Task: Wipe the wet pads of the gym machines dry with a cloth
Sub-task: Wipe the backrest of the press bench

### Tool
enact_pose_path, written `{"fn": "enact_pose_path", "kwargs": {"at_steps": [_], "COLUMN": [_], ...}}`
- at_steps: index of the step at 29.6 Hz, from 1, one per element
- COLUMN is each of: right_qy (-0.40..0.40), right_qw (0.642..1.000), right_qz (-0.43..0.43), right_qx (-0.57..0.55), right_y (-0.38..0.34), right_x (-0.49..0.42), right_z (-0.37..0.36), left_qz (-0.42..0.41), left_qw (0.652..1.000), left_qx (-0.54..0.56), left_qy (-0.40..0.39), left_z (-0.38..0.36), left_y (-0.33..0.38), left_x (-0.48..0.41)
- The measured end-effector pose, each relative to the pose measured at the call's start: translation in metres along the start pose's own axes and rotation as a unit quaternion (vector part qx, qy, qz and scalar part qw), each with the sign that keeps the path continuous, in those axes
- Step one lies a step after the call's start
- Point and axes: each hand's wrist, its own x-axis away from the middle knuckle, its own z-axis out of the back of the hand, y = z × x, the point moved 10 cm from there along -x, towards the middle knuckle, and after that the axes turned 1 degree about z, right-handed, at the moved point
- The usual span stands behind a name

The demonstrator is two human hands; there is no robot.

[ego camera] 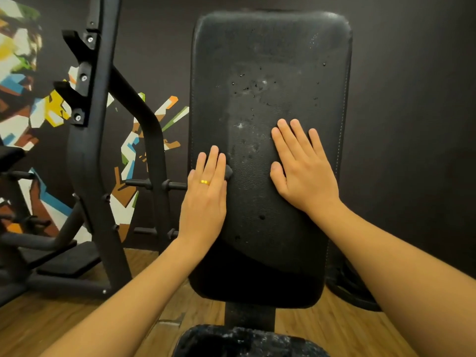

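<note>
A tall black back pad (270, 55) stands upright in front of me, with water droplets scattered over its middle and upper part. A dark cloth (257, 202) lies spread flat over the pad's lower middle, one corner sticking out beside my left fingers. My left hand (206, 194), wearing a gold ring, presses flat on the cloth's left edge with straight fingers. My right hand (304, 171) presses flat on its right side, fingers spread. Below, the seat pad (244, 341) glistens with wetness.
A black steel rack frame (95, 124) with hooks and horizontal pegs (154, 185) stands close on the left. Its foot plate (67, 264) rests on the wooden floor (38, 325). A dark wall with a colourful mural lies behind.
</note>
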Motion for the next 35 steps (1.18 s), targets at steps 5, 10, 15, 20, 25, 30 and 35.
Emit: {"fn": "enact_pose_path", "kwargs": {"at_steps": [5, 10, 15, 20, 25, 30, 35], "right_qy": [0.008, 0.013, 0.016, 0.026, 0.028, 0.013, 0.014], "right_qw": [1.0, 1.0, 1.0, 1.0, 1.0, 1.0, 1.0], "right_qz": [0.0, 0.001, 0.001, 0.001, 0.004, 0.004, -0.001], "right_qx": [-0.002, -0.006, 0.0, -0.007, -0.004, -0.002, -0.006], "right_y": [0.001, 0.0, 0.0, -0.002, -0.002, 0.0, -0.001], "right_x": [-0.002, -0.002, 0.0, -0.001, -0.002, -0.001, 0.0], "right_z": [0.001, 0.003, 0.002, 0.006, 0.006, 0.004, 0.005], "left_qz": [0.018, 0.019, 0.006, 0.004, -0.083, -0.288, -0.326], "left_qw": [1.0, 0.999, 0.998, 0.997, 0.995, 0.943, 0.924], "left_qx": [-0.003, 0.025, 0.029, 0.039, 0.016, -0.051, -0.08], "left_qy": [0.013, 0.0, -0.049, -0.067, -0.059, -0.156, -0.184], "left_z": [0.002, -0.012, -0.03, -0.031, -0.032, -0.073, -0.068], "left_y": [0.002, 0.004, 0.008, 0.004, 0.015, 0.084, 0.067], "left_x": [-0.024, 0.031, 0.102, 0.107, 0.109, 0.153, 0.158]}}
